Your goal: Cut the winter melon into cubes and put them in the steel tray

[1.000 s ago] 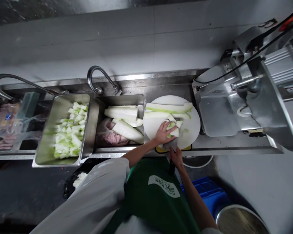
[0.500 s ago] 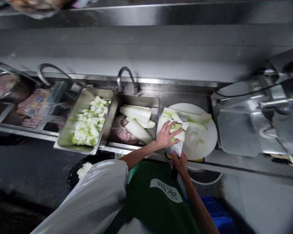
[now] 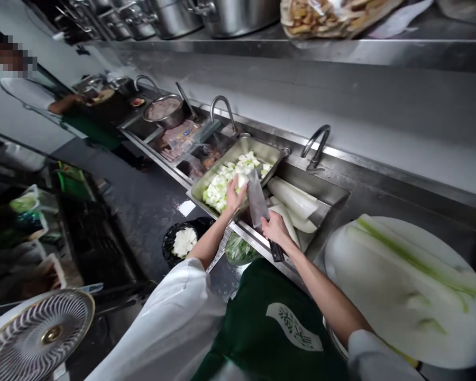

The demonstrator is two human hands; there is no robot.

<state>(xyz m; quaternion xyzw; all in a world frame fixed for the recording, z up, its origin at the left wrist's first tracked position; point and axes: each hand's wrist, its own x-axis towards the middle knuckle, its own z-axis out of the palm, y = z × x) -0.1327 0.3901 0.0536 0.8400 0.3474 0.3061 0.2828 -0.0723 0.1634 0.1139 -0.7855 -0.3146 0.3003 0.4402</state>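
Observation:
A cleaver is in my right hand (image 3: pixel 276 228), which is closed round its black handle (image 3: pixel 276 251). Its broad blade (image 3: pixel 257 197) stands over the near right side of a metal tray (image 3: pixel 198 191). My left hand (image 3: pixel 235 197) is curled round pale gourd chunks (image 3: pixel 243 181) beside the blade, above the tray. Diced gourd (image 3: pixel 218 189) covers much of the tray bottom. To the right, peeled gourd pieces (image 3: pixel 293 197) lie in a sink (image 3: pixel 335 194). A green-edged gourd strip (image 3: pixel 408 259) and small scraps rest on a round white cutting board (image 3: pixel 357 307).
Two taps (image 3: pixel 319 145) (image 3: pixel 224 108) rise behind the sinks. A metal bowl (image 3: pixel 164 112) of pale meat stands further left. Below are a black-lined bin (image 3: pixel 182 242) and bagged greens (image 3: pixel 240 247). A fan (image 3: pixel 43 333) stands lower left; a co-worker (image 3: pixel 31 98) is far left.
Both hands and the cleaver have moved left from the cutting board to the tray. The cut chunks have left the board. My view has turned left.

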